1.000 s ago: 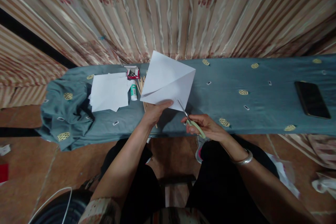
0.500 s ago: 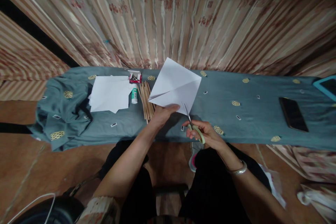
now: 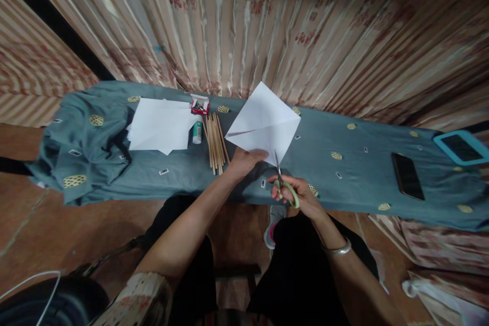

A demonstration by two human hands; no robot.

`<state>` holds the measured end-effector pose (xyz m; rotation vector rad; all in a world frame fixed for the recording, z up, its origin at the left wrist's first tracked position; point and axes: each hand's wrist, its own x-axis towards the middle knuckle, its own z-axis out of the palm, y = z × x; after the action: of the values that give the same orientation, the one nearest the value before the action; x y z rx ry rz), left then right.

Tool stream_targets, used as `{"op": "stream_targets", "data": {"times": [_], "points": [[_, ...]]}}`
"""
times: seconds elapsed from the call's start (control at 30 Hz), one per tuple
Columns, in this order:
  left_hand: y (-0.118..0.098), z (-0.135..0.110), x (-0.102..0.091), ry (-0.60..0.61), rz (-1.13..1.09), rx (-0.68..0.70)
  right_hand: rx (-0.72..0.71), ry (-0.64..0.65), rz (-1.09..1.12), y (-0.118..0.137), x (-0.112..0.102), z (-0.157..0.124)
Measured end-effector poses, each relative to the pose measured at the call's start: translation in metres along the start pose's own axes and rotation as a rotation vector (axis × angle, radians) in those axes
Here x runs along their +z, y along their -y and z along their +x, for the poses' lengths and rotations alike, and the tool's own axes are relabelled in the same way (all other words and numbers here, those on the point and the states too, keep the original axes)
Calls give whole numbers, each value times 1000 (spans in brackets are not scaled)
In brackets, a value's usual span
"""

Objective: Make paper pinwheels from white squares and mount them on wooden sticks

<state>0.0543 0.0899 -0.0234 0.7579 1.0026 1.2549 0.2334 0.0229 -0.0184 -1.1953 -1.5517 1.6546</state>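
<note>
My left hand [image 3: 244,159] pinches the lower edge of a folded white paper sheet [image 3: 263,122] and holds it up over the bench. My right hand [image 3: 296,194] grips green-handled scissors [image 3: 281,179], whose blades point up and meet the paper's bottom edge near its lower corner. Both hands hover above the front edge of the blue-grey patterned cloth [image 3: 344,173] that covers the bench.
On the cloth to the left lie a stack of white paper [image 3: 160,125], a glue stick [image 3: 197,131], a small red box of clips [image 3: 200,106] and a bundle of wooden sticks [image 3: 216,143]. A black phone [image 3: 407,175] and a blue-cased device [image 3: 461,146] lie at the right. Striped curtains hang behind.
The view has shifted, bringing the blue-cased device into sight at the right. The scissors' blades have swung more upright against the paper's lower edge; the left hand keeps hold of the paper.
</note>
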Motion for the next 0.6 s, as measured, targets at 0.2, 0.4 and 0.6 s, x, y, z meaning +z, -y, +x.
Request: {"op": "stream_targets", "data": {"times": [0.2, 0.4, 0.6], "points": [[-2, 1, 0, 0, 10, 8, 2, -9, 1, 0, 1, 0], [-2, 2, -2, 17, 9, 9, 18, -20, 1, -1, 2, 1], [-4, 1, -1, 30, 13, 9, 49, -51, 35, -3, 2, 1]]}}
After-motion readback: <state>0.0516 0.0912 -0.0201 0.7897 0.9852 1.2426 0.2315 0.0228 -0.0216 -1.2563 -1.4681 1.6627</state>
